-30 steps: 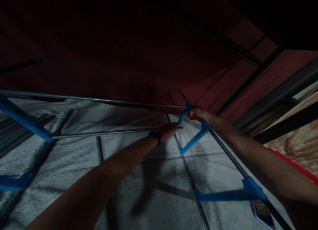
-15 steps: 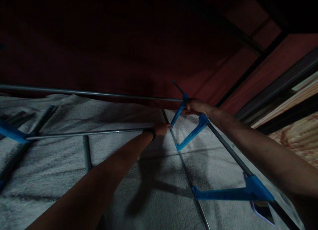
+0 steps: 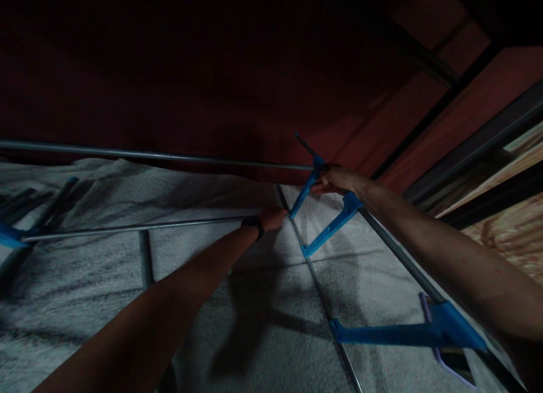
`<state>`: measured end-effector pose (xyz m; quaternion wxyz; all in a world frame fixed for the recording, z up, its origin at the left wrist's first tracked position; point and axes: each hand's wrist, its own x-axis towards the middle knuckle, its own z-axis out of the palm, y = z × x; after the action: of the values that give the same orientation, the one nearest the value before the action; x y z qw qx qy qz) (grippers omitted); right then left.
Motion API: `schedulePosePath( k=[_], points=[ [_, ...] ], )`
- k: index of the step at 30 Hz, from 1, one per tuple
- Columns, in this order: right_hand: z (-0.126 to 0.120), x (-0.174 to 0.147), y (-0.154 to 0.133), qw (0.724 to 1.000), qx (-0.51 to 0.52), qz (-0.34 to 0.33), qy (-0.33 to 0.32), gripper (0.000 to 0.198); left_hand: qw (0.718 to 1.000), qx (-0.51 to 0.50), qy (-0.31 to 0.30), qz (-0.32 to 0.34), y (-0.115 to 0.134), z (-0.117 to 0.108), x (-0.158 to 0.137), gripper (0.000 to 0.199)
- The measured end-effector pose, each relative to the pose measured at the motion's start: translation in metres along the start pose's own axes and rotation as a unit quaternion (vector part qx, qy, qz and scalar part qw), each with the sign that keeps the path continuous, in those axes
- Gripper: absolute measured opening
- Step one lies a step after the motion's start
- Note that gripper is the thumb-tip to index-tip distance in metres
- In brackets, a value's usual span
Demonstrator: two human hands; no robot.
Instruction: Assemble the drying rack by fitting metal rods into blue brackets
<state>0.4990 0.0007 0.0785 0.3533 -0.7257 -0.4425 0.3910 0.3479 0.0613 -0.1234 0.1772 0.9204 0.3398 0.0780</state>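
Observation:
A metal frame with blue plastic brackets rests on a grey blanket. My left hand (image 3: 274, 218), a dark band at its wrist, is closed on the end of a thin metal rod (image 3: 139, 227), right beside the lower tip of the far blue bracket (image 3: 302, 194). Farther up, my right hand (image 3: 335, 178) wraps the thicker metal pole (image 3: 401, 254) next to that bracket's top; its lower fingers hang partly loose. A second blue bracket (image 3: 331, 233) and a larger near blue bracket (image 3: 390, 333) join this pole to a lower thin rod (image 3: 318, 288).
A long metal tube (image 3: 169, 156) runs along the dark red wall (image 3: 190, 87). More tubes and a blue bracket (image 3: 11, 234) lie at the left. One short tube (image 3: 146, 260) stands near my left forearm. A phone (image 3: 456, 362) lies under the near bracket, on the blanket (image 3: 203, 189).
The view has shifted slightly, so the left-hand bracket sits nearer the edge. Both hands stay in about the same places on the frame.

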Motion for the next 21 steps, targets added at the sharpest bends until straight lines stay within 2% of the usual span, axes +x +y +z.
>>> schedulePosePath(
  k=[4,9,14,21],
  points=[
    [0.000,0.006,0.001,1.000,0.002,0.018,0.023,0.023,1.000,-0.011,0.022,-0.010,0.002,-0.001,0.000,0.032],
    [-0.002,0.008,0.001,1.000,0.007,0.020,-0.002,0.017,0.999,-0.025,0.028,-0.028,0.007,0.001,0.000,0.029],
    [-0.001,-0.001,-0.001,1.000,0.014,0.021,0.013,0.015,0.998,-0.032,0.040,-0.044,0.009,0.008,-0.003,0.026],
    [0.006,-0.009,-0.008,0.999,0.027,0.031,0.030,0.019,0.995,-0.047,0.069,-0.046,0.008,0.010,-0.002,0.039]
  ],
)
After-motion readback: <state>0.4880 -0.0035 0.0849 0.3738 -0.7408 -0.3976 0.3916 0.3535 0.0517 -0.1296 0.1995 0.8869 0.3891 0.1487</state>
